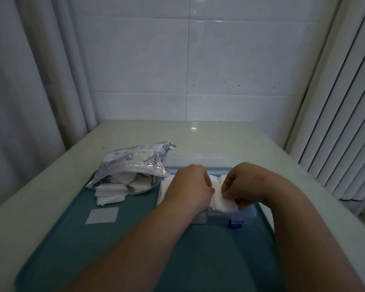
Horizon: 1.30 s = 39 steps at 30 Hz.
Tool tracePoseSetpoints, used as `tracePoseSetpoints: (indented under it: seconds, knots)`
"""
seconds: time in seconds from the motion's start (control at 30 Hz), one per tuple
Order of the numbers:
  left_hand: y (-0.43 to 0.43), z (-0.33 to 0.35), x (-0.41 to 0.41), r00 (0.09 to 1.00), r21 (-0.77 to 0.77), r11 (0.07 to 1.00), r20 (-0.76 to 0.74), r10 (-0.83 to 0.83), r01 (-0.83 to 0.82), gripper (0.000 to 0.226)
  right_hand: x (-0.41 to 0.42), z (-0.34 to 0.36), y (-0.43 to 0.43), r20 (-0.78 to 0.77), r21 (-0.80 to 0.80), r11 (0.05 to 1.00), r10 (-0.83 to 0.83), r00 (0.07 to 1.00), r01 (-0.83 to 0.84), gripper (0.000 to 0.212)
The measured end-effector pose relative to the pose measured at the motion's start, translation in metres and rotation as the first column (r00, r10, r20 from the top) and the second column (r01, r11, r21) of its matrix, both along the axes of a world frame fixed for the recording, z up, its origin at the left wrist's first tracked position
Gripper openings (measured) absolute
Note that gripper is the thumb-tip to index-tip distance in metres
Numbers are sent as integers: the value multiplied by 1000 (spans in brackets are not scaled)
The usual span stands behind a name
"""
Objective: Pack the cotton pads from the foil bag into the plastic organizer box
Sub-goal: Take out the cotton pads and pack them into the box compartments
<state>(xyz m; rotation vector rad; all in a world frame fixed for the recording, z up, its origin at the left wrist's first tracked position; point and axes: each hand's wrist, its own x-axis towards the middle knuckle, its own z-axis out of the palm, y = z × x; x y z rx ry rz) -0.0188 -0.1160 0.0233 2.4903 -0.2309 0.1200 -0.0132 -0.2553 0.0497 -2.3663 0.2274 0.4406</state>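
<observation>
Both hands, left hand and right hand, pinch a stack of white square cotton pads into the clear plastic organizer box beneath the fingers, partly filled, while more pads wait left of them in the crinkled silver foil bag.

1 foil bag, 1 organizer box, 2 hands, 1 tray

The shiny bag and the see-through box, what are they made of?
The bag looks like crinkly metallic foil film: it is silvery, creased and glinting, with printed shell drawings. The box looks like clear hard plastic with a smooth finish: you can see the white cotton pads through its wall, and it has a blue latch.
</observation>
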Motion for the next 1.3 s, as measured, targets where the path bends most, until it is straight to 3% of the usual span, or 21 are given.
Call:
tracePoseSetpoints:
  seconds: [0.43, 0.77, 1.0, 1.2, 1.3]
  knots:
    - [-4, -12, 8, 999, 109, 994, -31, -25, 28, 8, 4, -11, 1, -29, -119, 992, 47, 998, -50, 25]
    - [-11, -20, 5, 996, 274, 961, 66, -53, 32, 15, 5, -14, 8, -59, -208, 976, 60, 996, -71, 30]
    - [-3, -9, 5, 994, 219, 970, -57, -98, 108, 17, 5, -12, 9, -73, -225, 971, 66, 995, -81, 25]
    - [-4, -6, 5, 980, 275, 943, -120, -161, 189, 41, 4, -8, 5, -85, -196, 975, 89, 992, -104, 26]
    - [-4, -10, 6, 976, 297, 933, -145, -165, 202, 34, 7, -14, 7, -96, -258, 958, 106, 990, -127, 28]
